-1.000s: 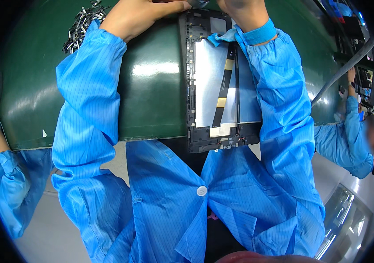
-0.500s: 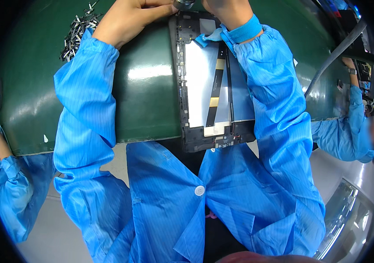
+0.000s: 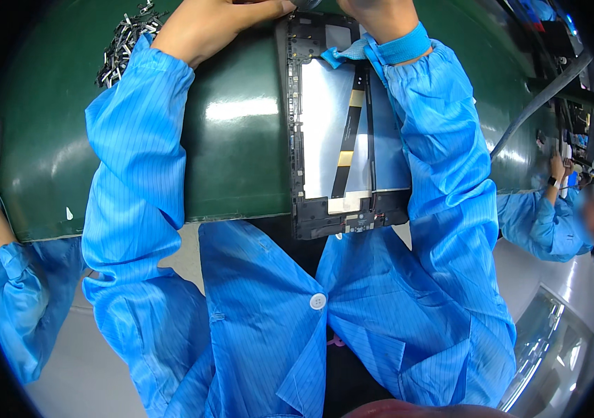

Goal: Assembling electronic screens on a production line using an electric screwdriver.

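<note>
Perhaps the loose tail of your wrist strap (image 3: 345,53) could catch the flat cable (image 3: 348,148) in the open tablet (image 3: 323,125) if that wrist lifts; a sleeve (image 3: 443,143) could bump the tablet, its near end overhanging the desk (image 3: 241,167). Your left hand (image 3: 205,28) reaches forward, thumb extended toward the far end; your right hand (image 3: 380,15) leans over that end. Whether either pinches anything, I cannot tell.

Tablet-like device (image 3: 325,132) | opened, black and silver | lengthwise, overhanging table (image 3: 241,160) edge
</note>
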Motion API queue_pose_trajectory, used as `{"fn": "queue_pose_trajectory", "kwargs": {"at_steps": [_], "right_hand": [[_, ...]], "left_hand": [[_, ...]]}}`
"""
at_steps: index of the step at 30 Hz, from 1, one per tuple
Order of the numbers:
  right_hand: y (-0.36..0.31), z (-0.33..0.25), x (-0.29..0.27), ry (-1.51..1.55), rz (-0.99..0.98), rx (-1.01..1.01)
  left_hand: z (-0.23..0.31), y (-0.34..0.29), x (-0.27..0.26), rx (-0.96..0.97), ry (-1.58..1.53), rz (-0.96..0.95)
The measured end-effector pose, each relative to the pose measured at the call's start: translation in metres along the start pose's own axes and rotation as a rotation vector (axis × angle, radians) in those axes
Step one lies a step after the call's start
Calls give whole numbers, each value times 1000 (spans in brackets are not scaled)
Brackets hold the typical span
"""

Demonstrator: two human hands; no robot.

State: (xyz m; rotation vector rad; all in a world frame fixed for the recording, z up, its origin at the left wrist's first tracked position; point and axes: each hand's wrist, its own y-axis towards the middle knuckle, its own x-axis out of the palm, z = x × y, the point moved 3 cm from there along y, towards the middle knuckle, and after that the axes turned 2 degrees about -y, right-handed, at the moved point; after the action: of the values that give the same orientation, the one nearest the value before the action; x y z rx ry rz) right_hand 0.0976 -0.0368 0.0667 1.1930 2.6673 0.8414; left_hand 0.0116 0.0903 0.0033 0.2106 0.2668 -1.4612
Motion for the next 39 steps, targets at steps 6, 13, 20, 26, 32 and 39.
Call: {"fn": "queue_pose_trajectory", "kwargs": {"at_steps": [6, 13, 20, 26, 32, 39], "right_hand": [[1, 2, 3, -27, 14, 20], [-2, 0, 4, 12, -18, -12], [-1, 1, 5, -22, 1, 21], [-1, 2, 5, -10, -26, -14], [-2, -1, 11, 49, -12, 51], [1, 5, 17, -106, 57, 53]], "left_hand": [[4, -4, -1, 48, -31, 2], [-3, 0, -1, -3, -35, -5], [-5, 1, -2, -9, -33, 3], [6, -7, -3, 18, -53, 6], [5, -8, -3, 0, -55, 2], [-19, -2, -8, 24, 10, 55]]}}
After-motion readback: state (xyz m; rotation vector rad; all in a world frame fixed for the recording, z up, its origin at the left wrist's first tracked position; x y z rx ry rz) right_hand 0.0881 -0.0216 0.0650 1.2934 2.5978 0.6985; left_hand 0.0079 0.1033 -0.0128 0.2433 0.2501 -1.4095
